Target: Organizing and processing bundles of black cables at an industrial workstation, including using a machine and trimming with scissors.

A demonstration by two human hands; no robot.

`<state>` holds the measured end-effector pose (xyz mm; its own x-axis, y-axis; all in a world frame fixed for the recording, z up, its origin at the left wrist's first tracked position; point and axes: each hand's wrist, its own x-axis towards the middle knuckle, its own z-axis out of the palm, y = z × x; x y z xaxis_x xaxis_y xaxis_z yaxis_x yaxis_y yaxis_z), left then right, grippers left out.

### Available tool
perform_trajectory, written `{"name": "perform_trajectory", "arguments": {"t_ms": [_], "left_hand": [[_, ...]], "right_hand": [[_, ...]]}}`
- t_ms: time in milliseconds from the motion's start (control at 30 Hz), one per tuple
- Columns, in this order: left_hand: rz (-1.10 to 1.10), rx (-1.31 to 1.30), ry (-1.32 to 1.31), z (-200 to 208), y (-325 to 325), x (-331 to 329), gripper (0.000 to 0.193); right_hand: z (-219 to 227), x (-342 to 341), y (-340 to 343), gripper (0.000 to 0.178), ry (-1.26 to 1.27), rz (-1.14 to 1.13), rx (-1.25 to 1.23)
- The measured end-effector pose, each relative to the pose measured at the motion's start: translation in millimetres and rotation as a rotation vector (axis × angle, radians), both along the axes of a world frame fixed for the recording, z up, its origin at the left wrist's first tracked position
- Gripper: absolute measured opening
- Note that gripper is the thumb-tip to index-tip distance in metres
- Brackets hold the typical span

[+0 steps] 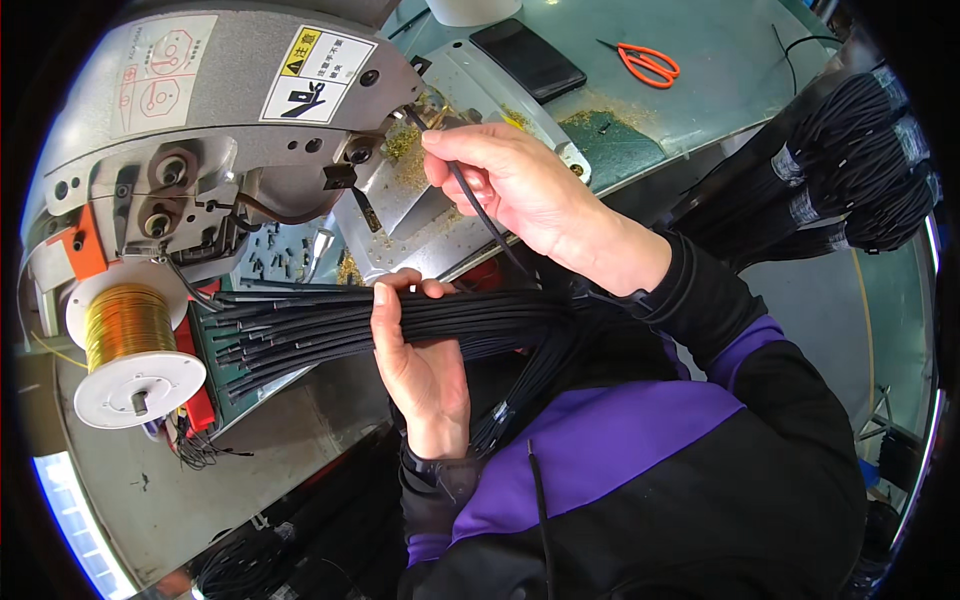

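Around us, the green bench [720, 55] spreads widest, and one grey machine [230, 85] fills the upper left, its nose overhanging a metal base [410, 240]. To our right sits a heap of black cords [850, 160], tied in several bundles that overlap too much to count. In front of us runs one loose bundle of black cords [500, 315], its strands also too crowded to number. It lies across the palm of our left hand [420, 365], which grasps it, thumb on the near side and fingers curling over the far edge. One spool of golden wire [130, 325] stands just left of the bundle's ends, crowding that side. One dark phone [527, 60] and one pair of orange-handled snips [655, 65] lie beyond our right hand [510, 185], apart from it. That hand pinches one single black cord [480, 210] between thumb and fingers, its tip at the machine's nose; whether they touch, we cannot tell. Smallest are golden scraps [405, 145], uncountably many, scattered over the base.
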<state>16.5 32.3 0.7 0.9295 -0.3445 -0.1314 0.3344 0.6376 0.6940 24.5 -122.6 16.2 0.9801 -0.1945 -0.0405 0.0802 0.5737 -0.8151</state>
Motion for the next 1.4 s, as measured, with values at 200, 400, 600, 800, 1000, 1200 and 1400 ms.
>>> {"name": "perform_trajectory", "arguments": {"t_ms": [200, 400, 600, 800, 1000, 1200, 1400], "left_hand": [[-0.059, -0.045, -0.017, -4, -8, -5, 0.014], [-0.054, 0.051, 0.013, 0, -33, -18, 0.018], [-0.096, 0.107, 0.025, -7, -29, -21, 0.016], [-0.098, 0.02, 0.041, -10, -18, -15, 0.014], [-0.087, -0.05, 0.06, -4, -14, -13, 0.012], [-0.101, 0.045, 0.007, -6, -20, -12, 0.012], [-0.029, 0.102, 0.001, 3, -35, -20, 0.011]], "right_hand": [[-6, 1, -6, 0.029, -0.043, 0.095, -0.01], [3, -20, 10, 0.028, 0.019, 0.139, -0.497], [-5, -23, 5, 0.03, -0.147, -0.141, -0.648], [7, -24, -2, 0.032, -0.002, 0.067, -0.167], [6, -5, -3, 0.032, 0.035, 0.037, -0.081], [-1, -7, -3, 0.031, -0.015, -0.026, -0.241], [-8, -29, 14, 0.028, -0.136, -0.09, -0.69]]}}
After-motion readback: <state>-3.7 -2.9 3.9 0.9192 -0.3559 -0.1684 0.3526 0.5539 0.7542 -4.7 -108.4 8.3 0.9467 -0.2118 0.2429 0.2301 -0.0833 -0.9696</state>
